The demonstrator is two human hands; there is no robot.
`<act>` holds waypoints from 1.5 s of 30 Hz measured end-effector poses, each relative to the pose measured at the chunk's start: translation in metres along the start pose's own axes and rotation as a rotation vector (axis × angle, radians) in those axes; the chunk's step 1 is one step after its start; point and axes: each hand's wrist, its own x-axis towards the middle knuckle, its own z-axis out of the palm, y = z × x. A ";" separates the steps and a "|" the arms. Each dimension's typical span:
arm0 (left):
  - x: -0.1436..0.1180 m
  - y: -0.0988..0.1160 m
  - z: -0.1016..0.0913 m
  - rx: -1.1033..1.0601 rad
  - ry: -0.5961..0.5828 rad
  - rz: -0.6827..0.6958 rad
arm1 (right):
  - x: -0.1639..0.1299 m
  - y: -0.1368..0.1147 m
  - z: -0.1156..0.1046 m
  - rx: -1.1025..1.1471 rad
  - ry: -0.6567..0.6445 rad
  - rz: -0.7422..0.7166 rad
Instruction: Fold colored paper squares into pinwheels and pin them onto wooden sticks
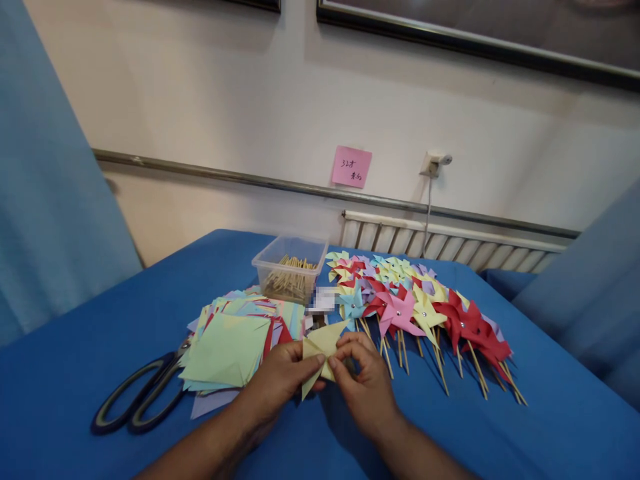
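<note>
Hands (280, 380) (363, 380) pinching yellow paper (323, 343), scissors (140, 397) left

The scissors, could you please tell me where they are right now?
In the head view, the scissors lie on the blue table at lower left, blades tucked under the paper stack, left of the left hand.

Matt yellow paper piece (323, 347) is creasing between the left hand (280, 377) and right hand (363, 383). Matt coloured paper squares (227, 347) are lying on a smooth blue cloth worktop (75, 360). Paper pinwheels (415, 300) are resting on thin wooden sticks. A clear plastic box (290, 267) is looking glossy beside dark-handled scissors (137, 397).
</note>
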 end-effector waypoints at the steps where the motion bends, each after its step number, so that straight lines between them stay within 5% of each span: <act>1: 0.000 -0.001 0.000 0.000 0.000 -0.001 | 0.000 0.001 0.001 0.014 0.002 0.015; 17: 0.005 -0.006 -0.001 -0.025 -0.097 0.048 | 0.001 0.002 0.003 0.114 0.054 0.061; 29: 0.007 -0.003 0.000 0.103 -0.005 0.065 | -0.001 0.003 0.008 0.149 0.061 0.078; 34: 0.006 -0.001 0.001 0.178 -0.001 0.077 | -0.002 0.009 0.010 0.262 0.103 0.240; 41: 0.005 -0.002 -0.004 0.186 -0.095 0.112 | 0.003 0.016 0.007 0.764 0.121 0.510; 45: 0.004 0.000 -0.007 0.204 -0.139 0.128 | 0.004 0.012 0.003 0.848 0.033 0.568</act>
